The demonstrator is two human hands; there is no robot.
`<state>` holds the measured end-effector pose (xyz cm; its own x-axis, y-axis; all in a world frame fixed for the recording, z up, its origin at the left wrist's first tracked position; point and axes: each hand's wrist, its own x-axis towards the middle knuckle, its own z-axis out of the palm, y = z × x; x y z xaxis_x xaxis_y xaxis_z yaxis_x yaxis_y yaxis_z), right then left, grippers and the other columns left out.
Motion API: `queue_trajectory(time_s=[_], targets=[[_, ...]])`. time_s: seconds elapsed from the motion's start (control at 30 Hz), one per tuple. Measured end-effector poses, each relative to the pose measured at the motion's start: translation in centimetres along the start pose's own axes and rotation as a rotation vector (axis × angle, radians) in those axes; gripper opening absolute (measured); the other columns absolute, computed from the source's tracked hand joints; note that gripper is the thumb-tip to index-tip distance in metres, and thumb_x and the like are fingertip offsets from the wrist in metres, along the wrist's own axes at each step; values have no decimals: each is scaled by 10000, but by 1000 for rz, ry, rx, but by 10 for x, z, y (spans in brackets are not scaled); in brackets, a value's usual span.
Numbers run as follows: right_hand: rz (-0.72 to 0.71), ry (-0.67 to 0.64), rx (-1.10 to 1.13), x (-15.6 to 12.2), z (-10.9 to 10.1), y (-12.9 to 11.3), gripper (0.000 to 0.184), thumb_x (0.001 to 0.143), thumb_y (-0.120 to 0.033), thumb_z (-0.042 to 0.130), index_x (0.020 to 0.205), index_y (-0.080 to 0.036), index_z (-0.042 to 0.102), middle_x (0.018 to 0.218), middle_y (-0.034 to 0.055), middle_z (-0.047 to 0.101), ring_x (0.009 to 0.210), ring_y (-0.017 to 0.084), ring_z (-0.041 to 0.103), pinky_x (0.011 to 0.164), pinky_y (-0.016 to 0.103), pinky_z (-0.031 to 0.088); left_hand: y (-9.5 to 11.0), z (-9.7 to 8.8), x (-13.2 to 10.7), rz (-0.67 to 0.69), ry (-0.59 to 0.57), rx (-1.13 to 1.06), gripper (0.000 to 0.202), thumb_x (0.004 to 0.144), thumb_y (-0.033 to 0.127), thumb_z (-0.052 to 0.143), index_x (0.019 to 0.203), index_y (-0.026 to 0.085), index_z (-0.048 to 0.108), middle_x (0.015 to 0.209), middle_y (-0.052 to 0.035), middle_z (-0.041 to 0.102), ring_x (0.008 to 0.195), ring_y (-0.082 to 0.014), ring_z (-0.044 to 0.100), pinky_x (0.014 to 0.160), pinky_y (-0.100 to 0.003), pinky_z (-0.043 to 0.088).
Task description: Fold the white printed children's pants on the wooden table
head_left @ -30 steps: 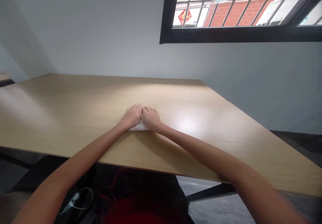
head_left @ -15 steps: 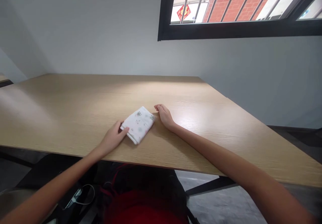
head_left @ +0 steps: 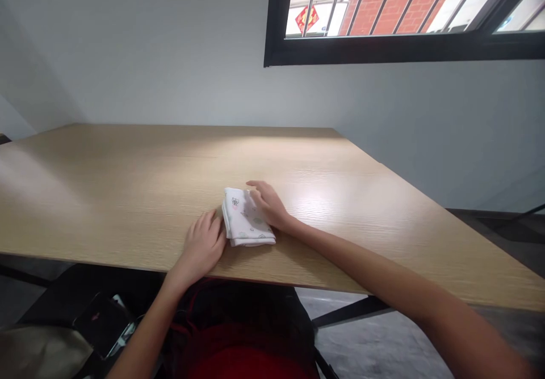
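Note:
A folded white cloth [head_left: 247, 220] with small printed figures lies on the wooden table [head_left: 149, 169] in front of me, one folded edge toward me. Against its left side rests my left hand [head_left: 206, 240], palm down with the fingers stretched out on the tabletop and the fingertips by the cloth's edge. My right hand [head_left: 268, 206] grips the cloth at its far right side, thumb on top and index finger reaching past the far edge. The other right fingers are mostly hidden.
A barred window [head_left: 383, 10] sits in the wall behind the table. Below the near table edge, a black case [head_left: 102, 322] and a beige item [head_left: 42, 350] lie to my left. A dark table leg [head_left: 353, 311] slants under the right side.
The cloth has turned and now lies with an edge facing me. My left hand has let go of its corner and flattened beside it; my right hand has moved onto it.

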<state>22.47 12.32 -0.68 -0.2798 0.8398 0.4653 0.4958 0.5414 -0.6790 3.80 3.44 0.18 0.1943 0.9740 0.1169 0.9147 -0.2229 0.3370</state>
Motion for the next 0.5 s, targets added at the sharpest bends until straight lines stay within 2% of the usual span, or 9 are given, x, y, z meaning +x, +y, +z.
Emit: queue_trajectory(time_s=[0.07, 0.13, 0.2, 0.27, 0.33, 0.4, 0.47, 0.5], targets=[[-132, -97, -112, -8, 2, -12, 402, 897, -302, 297, 1223, -148, 475, 1246, 87, 468, 1158, 192, 374, 985, 336, 289, 11, 9, 6, -16, 3, 87, 474, 885, 286, 269, 1344, 171, 300, 1404, -132, 308, 1305, -302, 230, 1024, -588, 160], [-158, -146, -211, -14, 1, -22, 409, 911, -302, 283, 1270, -202, 451, 1282, 67, 433, 1177, 209, 345, 993, 369, 273, 23, 16, 11, -31, -4, 125, 523, 871, 282, 284, 1375, 153, 235, 1422, -137, 273, 1310, -354, 186, 996, -636, 136], [-29, -147, -297, -19, -4, -28, 411, 911, -335, 273, 1277, -272, 450, 1245, 65, 451, 1114, 249, 390, 934, 429, 320, 34, 20, 15, -5, -13, 120, 535, 851, 275, 313, 1369, 153, 260, 1416, -135, 287, 1296, -400, 182, 980, -653, 142], [151, -124, -338, -30, -14, -32, 420, 898, -399, 267, 1260, -309, 460, 1162, 81, 491, 1027, 284, 438, 857, 476, 362, 48, 22, 18, 78, -7, 50, 490, 843, 257, 324, 1327, 186, 343, 1364, -121, 375, 1264, -400, 248, 984, -632, 168], [284, -50, -277, -51, -31, -32, 442, 880, -444, 246, 1221, -290, 483, 1087, 96, 524, 995, 288, 466, 846, 486, 375, 69, 26, 18, 164, -1, -128, 394, 849, 242, 322, 1220, 214, 453, 1250, -111, 487, 1180, -340, 382, 989, -543, 254], [380, 86, -128, -86, -54, -28, 448, 865, -474, 232, 1159, -274, 504, 1064, 104, 542, 998, 263, 495, 874, 446, 387, 97, 33, 9, 194, -36, -431, 307, 869, 256, 305, 1101, 204, 499, 1109, -114, 563, 1021, -262, 510, 916, -425, 376], [473, 234, -2, -127, -84, -18, 439, 842, -515, 244, 1096, -288, 521, 1043, 129, 555, 953, 235, 541, 835, 395, 422, 130, 44, -7, 201, -140, -807, 279, 890, 297, 278, 1066, 191, 466, 1018, -106, 593, 900, -210, 568, 805, -344, 445], [517, 316, -11, -146, -100, -13, 433, 814, -544, 273, 1049, -301, 543, 980, 156, 567, 881, 234, 569, 771, 396, 435, 147, 52, -18, 219, -219, -960, 286, 894, 323, 274, 1084, 189, 440, 1001, -102, 601, 878, -199, 582, 769, -326, 457]])
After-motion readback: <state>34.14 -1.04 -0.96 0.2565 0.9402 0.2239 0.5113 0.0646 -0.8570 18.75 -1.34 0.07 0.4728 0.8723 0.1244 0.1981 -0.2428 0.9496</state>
